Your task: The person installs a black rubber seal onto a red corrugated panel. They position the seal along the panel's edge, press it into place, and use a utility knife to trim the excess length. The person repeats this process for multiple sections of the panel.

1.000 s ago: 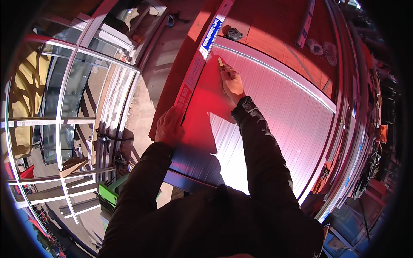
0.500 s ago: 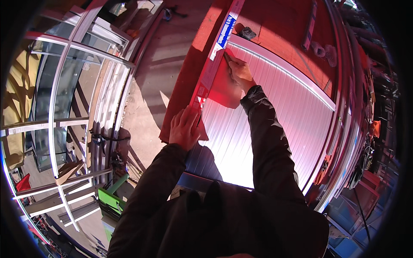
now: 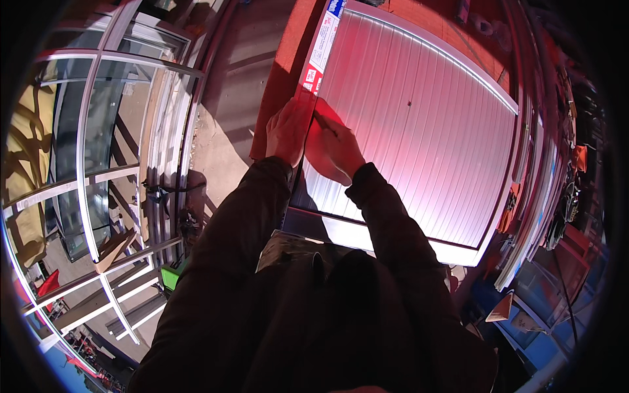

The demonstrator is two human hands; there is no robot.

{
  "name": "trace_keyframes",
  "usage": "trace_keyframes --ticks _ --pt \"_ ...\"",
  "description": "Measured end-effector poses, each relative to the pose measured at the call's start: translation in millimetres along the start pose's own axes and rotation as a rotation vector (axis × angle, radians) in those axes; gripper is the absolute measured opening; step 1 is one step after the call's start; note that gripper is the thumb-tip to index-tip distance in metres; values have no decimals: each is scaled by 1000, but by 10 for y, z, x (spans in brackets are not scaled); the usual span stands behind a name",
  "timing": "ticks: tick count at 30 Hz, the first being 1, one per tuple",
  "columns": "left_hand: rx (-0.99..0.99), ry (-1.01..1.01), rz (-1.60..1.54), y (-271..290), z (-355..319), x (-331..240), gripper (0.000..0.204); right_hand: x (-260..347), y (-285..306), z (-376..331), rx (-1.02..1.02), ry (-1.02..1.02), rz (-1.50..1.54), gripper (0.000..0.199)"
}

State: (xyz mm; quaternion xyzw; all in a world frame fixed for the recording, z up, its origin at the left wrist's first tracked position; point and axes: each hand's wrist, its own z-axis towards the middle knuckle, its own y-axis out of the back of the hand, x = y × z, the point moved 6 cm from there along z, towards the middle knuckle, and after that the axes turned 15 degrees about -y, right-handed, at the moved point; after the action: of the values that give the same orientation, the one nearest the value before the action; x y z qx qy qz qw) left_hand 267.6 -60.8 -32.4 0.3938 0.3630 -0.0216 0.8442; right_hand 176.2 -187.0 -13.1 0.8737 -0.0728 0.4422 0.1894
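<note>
A white ribbed panel (image 3: 419,131) in a pale frame lies in front of me. Along its left side runs a frame strip (image 3: 322,49) with printed blue, white and red film. My left hand (image 3: 285,133) lies on this strip towards the near end, its fingers stretched out along it. Close beside it on the right, my right hand (image 3: 337,149) is closed at the strip's inner edge. A small dark shape shows at its fingertips, too shaded to name. My right hand's shadow falls over the near left part of the panel.
Red-brown covering (image 3: 278,85) shows under the panel's left side. White window frames (image 3: 88,150) with glass stand on the left, and a green object (image 3: 171,276) is low beside them. Long profiles (image 3: 527,209) are stacked on the right.
My right hand has come towards me along the strip, from near the panel's far corner to beside my left hand. The panel sits higher in the picture. My left hand stays on the strip.
</note>
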Motion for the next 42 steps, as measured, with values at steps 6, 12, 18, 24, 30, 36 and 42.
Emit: trace_keyframes --ticks 6,12,18,24,30,36,42 --pt "-118 -22 -114 -47 -27 161 32 -286 -332 -531 52 108 -23 40" --pt "-158 -32 -92 -39 -40 109 27 -475 -546 -918 131 -59 23 36" --pt "-145 -69 -67 -35 -18 65 28 -603 -643 -1258 163 -173 -192 35" --pt "-163 -112 11 -52 -19 98 23 -626 -735 -1478 203 -111 -328 37" --pt "-202 -89 -29 -23 -26 190 27 -419 -285 -994 429 -130 -506 36" --pt "-134 -67 -66 7 -19 149 35 -403 -471 -923 419 168 -607 34" --pt "1 -21 31 -65 -44 99 58 -474 228 -1458 -32 -203 -362 27"
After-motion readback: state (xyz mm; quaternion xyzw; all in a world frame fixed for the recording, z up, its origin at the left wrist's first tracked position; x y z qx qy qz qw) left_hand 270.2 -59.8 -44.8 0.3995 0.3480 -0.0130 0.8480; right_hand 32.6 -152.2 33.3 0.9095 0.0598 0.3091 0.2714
